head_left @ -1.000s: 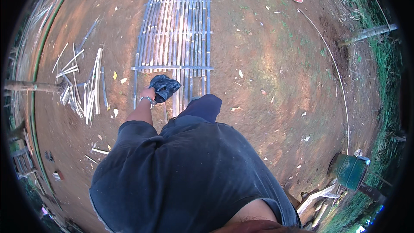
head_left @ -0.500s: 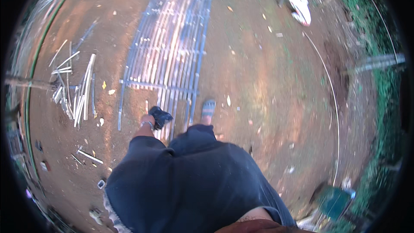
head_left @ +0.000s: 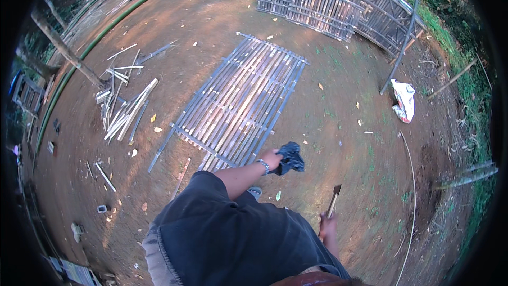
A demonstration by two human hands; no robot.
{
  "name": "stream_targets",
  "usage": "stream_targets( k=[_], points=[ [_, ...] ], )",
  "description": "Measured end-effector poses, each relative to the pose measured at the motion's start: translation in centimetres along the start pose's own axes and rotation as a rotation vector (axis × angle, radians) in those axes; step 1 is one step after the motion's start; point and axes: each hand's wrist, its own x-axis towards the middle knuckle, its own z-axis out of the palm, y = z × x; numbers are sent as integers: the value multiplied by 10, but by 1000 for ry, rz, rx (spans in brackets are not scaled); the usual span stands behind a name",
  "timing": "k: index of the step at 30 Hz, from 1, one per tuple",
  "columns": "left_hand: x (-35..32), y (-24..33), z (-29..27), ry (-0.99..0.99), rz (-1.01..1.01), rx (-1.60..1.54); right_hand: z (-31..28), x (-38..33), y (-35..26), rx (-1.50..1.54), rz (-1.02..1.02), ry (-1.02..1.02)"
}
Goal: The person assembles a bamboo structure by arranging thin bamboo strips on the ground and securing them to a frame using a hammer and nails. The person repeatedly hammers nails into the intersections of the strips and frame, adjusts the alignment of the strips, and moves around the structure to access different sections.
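Observation:
My left hand [head_left: 271,160], with a bracelet or watch at the wrist, is closed on a crumpled black plastic bag [head_left: 291,159]. It reaches across in front of me, just right of the near end of a bamboo slat panel [head_left: 238,100] that lies flat on the ground. Lower right, my right hand [head_left: 327,226] grips a tool with a light wooden handle and a dark, flat end [head_left: 337,189]; its exact kind is unclear. The tool points up and away from me, apart from the panel. My sandalled foot [head_left: 255,191] shows below the left forearm.
Loose split bamboo strips [head_left: 132,111] lie in a pile to the left, by a slanted post [head_left: 69,53]. A bamboo fence [head_left: 312,5] stands at the back. On the right are a white sack [head_left: 404,100] and a long thin pale strip [head_left: 411,180].
The left hand with the black plastic bag has swung from the panel's near end to the right. My right hand and its tool have come into view, and the view now takes in the fence.

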Motion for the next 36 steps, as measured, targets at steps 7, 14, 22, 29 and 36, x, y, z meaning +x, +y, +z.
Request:
stream_targets(
  k=[7,14,22,29,36],
  points=[
    [-13,137,74,-88,78,-269,-49,81,-182,14,-396,-98],
    [-38,206,121,-67,66,-246,-105,164,-195,-139,-543,-66],
    [-68,214,128,85,15,-487,-117,225,-200,-102,-457,-678],
    [-67,163,111,379,-185,-427,-65,219,-227,-174,-644,-872],
    [-59,134,103,497,-239,-201,-46,218,-267,-298,-718,-866]
  ],
)
